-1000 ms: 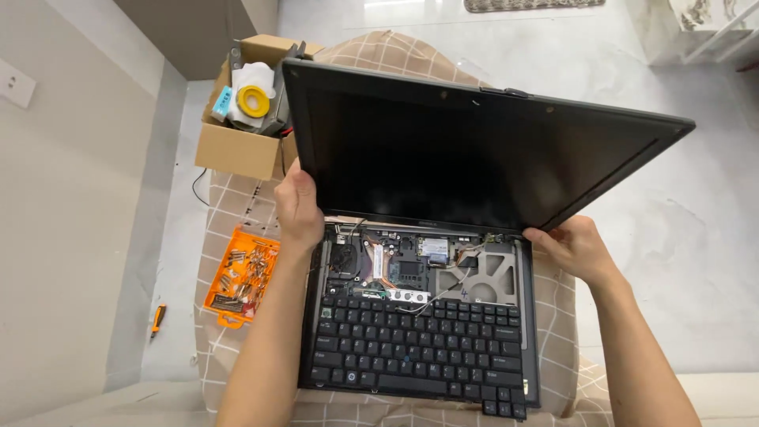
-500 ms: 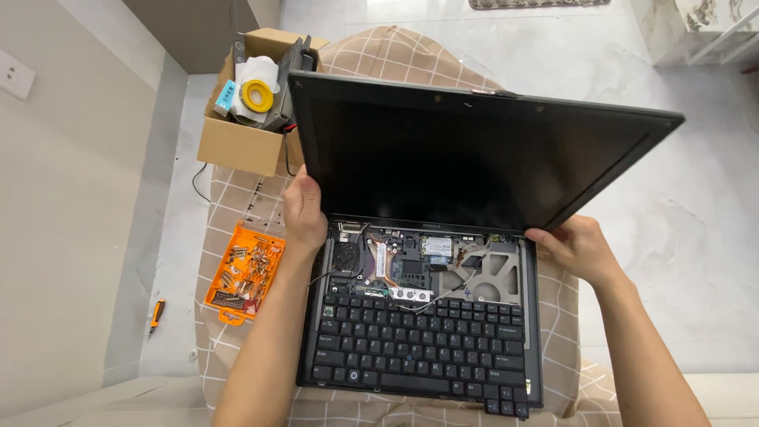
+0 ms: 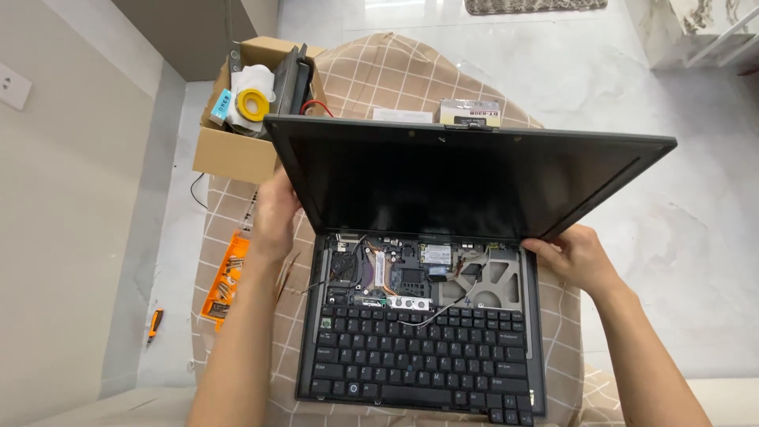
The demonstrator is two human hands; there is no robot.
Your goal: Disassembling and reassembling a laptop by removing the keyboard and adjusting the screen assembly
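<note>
Both hands, L (image 3: 274,212) & R (image 3: 575,257), still clamped on laptop lid (image 3: 466,178), now tilted lower.

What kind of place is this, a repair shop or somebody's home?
Probably a room in a home, used for hobby repair: a polished pale marble-look floor, a checked beige cloth as the work surface, and a brown cardboard box of odds and ends beside an opened black laptop.

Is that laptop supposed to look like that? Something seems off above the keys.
Yes. On the laptop, the cover strip between keyboard and screen is missing, exposing the circuit boards, copper heat pipe and fan housing. A loose wire trails over the top key row. Left hand and right hand grip the screen's lower corners.
</note>
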